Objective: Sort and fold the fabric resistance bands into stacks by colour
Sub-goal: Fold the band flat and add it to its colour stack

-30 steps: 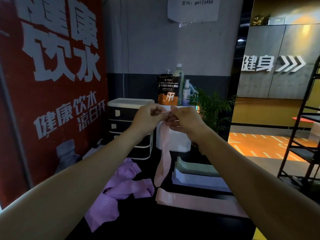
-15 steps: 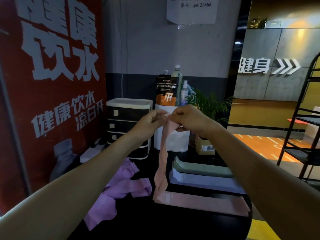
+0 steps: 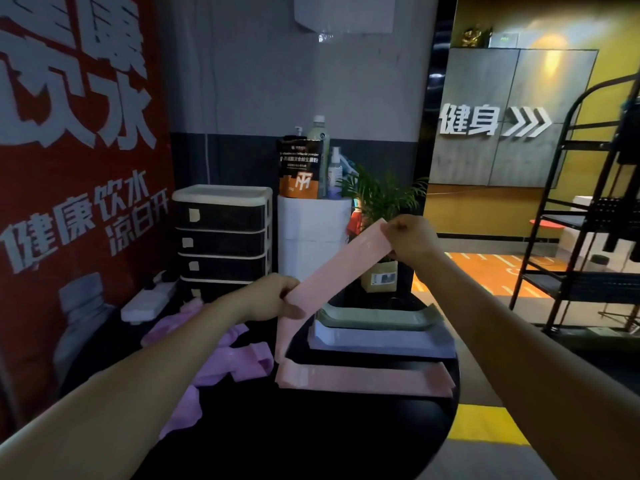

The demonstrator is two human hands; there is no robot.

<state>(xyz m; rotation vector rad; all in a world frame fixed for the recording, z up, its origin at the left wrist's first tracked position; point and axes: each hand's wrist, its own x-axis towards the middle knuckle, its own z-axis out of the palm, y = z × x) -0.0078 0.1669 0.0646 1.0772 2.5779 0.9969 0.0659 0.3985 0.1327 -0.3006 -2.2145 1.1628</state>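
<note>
Both hands hold one pink band (image 3: pixel 341 259) stretched slantwise above the black round table (image 3: pixel 311 427). My right hand (image 3: pixel 410 239) pinches its upper end and my left hand (image 3: pixel 273 297) grips it lower down, from where its tail hangs to the table. A flat pink band (image 3: pixel 363 377) lies below. Behind it sit a lavender-grey stack (image 3: pixel 381 339) and a green stack (image 3: pixel 377 317). Loose purple bands (image 3: pixel 221 362) lie crumpled on the left, partly behind my left arm.
At the back stand a black-and-white drawer unit (image 3: pixel 221 237), a white cylinder (image 3: pixel 313 237) bearing bottles and a pouch, and a potted plant (image 3: pixel 379 206). A red poster wall is on the left, a black metal rack (image 3: pixel 585 237) on the right.
My hands have moved apart: the right went right, the left went down and left, pulling the pink band from hanging straight down into a taut slant.
</note>
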